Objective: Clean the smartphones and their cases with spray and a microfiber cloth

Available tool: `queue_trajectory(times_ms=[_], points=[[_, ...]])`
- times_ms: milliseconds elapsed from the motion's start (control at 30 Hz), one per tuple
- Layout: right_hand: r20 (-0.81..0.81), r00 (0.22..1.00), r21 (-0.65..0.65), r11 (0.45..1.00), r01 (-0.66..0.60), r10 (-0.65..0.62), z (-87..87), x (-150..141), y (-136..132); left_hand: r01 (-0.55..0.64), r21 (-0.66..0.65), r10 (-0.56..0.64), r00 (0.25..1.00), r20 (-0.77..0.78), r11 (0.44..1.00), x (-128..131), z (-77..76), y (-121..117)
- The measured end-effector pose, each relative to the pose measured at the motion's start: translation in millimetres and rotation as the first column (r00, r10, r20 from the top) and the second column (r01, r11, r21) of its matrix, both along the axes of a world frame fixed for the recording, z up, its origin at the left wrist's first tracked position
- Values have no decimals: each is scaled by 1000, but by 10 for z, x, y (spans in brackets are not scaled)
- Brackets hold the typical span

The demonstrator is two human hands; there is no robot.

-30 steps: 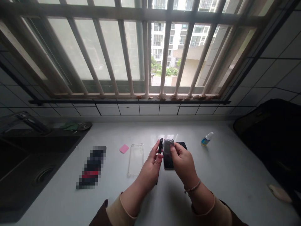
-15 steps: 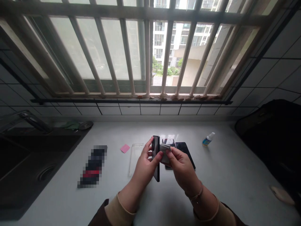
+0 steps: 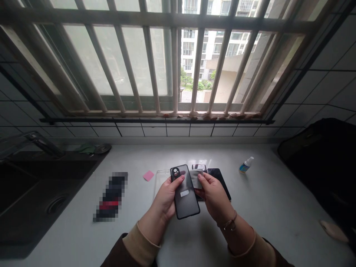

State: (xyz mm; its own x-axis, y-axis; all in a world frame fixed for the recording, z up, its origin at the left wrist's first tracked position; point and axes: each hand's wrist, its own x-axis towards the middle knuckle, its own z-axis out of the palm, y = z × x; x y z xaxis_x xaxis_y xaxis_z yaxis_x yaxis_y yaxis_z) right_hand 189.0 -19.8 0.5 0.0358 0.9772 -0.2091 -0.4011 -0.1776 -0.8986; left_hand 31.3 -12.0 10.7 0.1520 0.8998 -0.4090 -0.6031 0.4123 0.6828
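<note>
My left hand (image 3: 164, 198) grips a phone case (image 3: 187, 204) with a black rim and a smoky, see-through back. The thumb lies on the back, by the camera opening, and fingers show dimly through from behind. A small white label (image 3: 184, 193) is stuck on the back. In my right hand (image 3: 215, 193) a folded grey cloth (image 3: 196, 178) is pinched between thumb and fingers, close against the case's right edge. Partly covered by my hands, a dark phone (image 3: 221, 181) and another device (image 3: 199, 167) lie on the counter behind. A clear phone case (image 3: 160, 181) lies behind my left hand.
A pink paper square (image 3: 148, 175) and a pixelated dark strip (image 3: 112, 196) lie to the left, before the sink (image 3: 52, 178) and tap. A small spray bottle (image 3: 246, 165) stands right. A black bag (image 3: 322, 167) and a pale object (image 3: 333, 230) are at the far right.
The phone case has turned from edge-on to show its back, and its top has tipped left. My left thumb has moved onto the back. The cloth stays in my right hand.
</note>
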Motion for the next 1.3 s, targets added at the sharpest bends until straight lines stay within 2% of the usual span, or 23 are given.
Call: queue_trajectory(times_ms=[100, 167, 267, 333, 400, 433, 500, 600, 667, 767, 900, 1033, 1133, 1300], points=[[123, 992, 48, 998, -31, 25, -17, -12, -8, -47, -51, 49, 997, 53, 998, -15, 30, 21], [213, 977, 124, 991, -51, 24, -20, 16, -4, -25, -48, 29, 995, 97, 999, -23, 58, 28], [330, 937, 267, 963, 22, -113, 23, 103, -15, 87, -24, -80, 978, 191, 996, -29, 102, 8], [446, 852, 353, 929, 114, -274, 86, 163, -46, 140, -26, -130, 962, 241, 990, -23, 124, -27], [590, 704, 455, 883, 113, -394, 151, 200, -81, 173, -39, -157, 951, 268, 984, -6, 135, -70], [649, 625, 516, 855, 56, -433, 171, 206, -91, 200, -42, -181, 944, 277, 979, 6, 137, -91], [722, 506, 614, 774, -153, -472, 174, 195, -87, 291, -33, -267, 914, 306, 956, 33, 133, -122], [796, 396, 604, 644, -470, -457, 95, 154, -34, 385, 12, -362, 858, 364, 923, 68, 109, -133], [832, 329, 552, 616, -562, -446, 33, 133, -3, 367, 25, -346, 850, 398, 930, 82, 85, -117], [849, 253, 514, 611, -602, -465, -10, 114, -11, 321, 14, -295, 850, 437, 947, 83, 45, -75], [855, 215, 481, 566, -670, -472, 10, 65, -95, 190, -39, -163, 916, 366, 981, 15, 12, -2], [872, 244, 446, 482, -754, -425, 43, 2, -186, 26, -106, -3, 978, 210, 994, -126, 29, 94], [891, 260, 414, 431, -802, -373, 100, -15, -254, -108, -133, 129, 979, 158, 985, -226, 80, 169], [890, 305, 420, 347, -839, -339, 250, -8, -379, -214, -128, 234, 957, 173, 968, -361, 164, 249]])
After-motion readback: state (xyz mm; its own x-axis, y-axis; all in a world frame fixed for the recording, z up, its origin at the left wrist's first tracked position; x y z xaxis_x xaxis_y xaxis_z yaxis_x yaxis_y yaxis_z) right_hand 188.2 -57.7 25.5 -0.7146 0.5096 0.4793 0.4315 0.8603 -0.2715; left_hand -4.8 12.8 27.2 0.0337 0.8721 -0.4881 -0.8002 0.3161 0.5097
